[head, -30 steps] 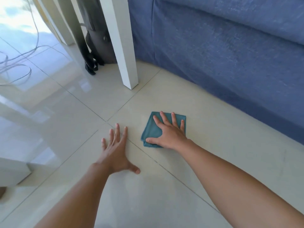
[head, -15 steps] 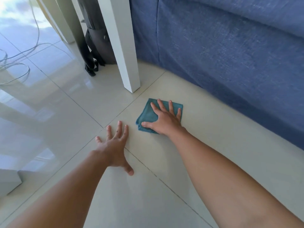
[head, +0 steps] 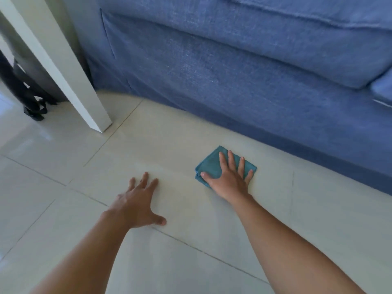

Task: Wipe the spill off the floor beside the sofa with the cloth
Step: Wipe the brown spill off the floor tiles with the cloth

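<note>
From the head camera, the person's right hand lies flat on a folded teal cloth, palm down, its fingers stretched out and slightly apart, pressing the cloth against the pale tiled floor. The cloth sits on the floor near the blue sofa, just out from the sofa's lower front edge without touching it. Part of the cloth shows beyond the fingertips and beside the thumb; the rest is covered by the hand.

The left hand rests flat on the bare floor farther from the sofa than the cloth, fingers spread, thumb angled out to the side, gripping nothing. It lies well apart from the cloth, close to a grout line.

A white table leg stands on the floor just off the sofa's corner, and a dark object lies beyond that leg, away from the sofa. No wet patch can be made out on the tiles.
</note>
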### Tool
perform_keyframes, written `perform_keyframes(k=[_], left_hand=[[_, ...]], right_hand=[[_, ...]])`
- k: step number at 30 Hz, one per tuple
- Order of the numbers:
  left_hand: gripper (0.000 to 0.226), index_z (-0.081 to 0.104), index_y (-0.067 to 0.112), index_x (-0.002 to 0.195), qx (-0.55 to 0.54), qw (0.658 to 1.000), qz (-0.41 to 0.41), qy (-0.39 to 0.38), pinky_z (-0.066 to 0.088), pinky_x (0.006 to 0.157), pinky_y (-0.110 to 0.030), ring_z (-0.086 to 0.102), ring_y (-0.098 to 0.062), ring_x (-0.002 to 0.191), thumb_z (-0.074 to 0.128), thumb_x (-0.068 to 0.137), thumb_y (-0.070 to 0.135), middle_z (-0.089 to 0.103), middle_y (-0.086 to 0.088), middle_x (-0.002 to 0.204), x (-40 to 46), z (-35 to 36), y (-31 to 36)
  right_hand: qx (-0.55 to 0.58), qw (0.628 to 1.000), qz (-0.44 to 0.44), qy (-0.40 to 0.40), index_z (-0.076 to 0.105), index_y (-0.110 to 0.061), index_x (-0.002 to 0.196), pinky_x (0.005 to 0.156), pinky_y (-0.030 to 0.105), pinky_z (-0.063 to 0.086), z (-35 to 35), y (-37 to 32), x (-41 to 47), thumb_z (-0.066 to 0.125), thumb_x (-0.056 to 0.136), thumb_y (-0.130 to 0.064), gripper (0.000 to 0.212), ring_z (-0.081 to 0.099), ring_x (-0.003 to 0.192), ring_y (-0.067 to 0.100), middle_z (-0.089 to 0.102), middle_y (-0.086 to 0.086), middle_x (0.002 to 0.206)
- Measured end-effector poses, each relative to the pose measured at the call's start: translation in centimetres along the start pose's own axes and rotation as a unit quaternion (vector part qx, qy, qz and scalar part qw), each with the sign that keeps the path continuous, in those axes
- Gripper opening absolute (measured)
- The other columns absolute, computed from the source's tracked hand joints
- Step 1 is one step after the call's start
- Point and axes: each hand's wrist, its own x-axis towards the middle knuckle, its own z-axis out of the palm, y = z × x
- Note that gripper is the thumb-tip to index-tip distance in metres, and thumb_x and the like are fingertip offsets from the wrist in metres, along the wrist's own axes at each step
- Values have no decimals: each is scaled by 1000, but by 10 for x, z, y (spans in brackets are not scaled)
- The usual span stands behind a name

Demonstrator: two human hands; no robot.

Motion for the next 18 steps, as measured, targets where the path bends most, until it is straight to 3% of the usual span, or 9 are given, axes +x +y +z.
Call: perform_keyframes(k=[4,8,12,18], left_hand=[[131,-4,28,157,8,1000,15,-2,29,115,-57,-10,-29,152,78,63,68,-21,4,164,5,1,20],[133,-7,30,157,24,999,43,3,28,117,-53,-13,-22,152,80,62,65,-24,9,162,-6,10,10],[129,-6,31,157,9,999,27,40,24,118,-54,-11,-21,152,73,64,73,-22,12,162,-18,20,-20],[115,4,32,158,-31,996,-7,82,30,116,-51,-4,-17,153,60,69,81,-13,14,164,-32,28,-63]], right_hand=[[-32,995,-85,-40,-2,-47,158,119,58,-15,6,37,-47,43,78,-86,100,-25,152,22,-18,-22,165],[-10,999,30,-22,-1,-44,159,119,60,-11,-21,60,-7,41,75,-89,104,-23,153,26,-17,-17,167],[-3,999,31,-18,-2,-41,159,117,65,-12,-17,1,35,41,75,-89,106,-25,151,34,-20,-13,167],[-50,989,-122,-69,-1,-40,160,115,65,-17,8,-82,19,48,80,-82,102,-28,150,34,-17,-12,168]])
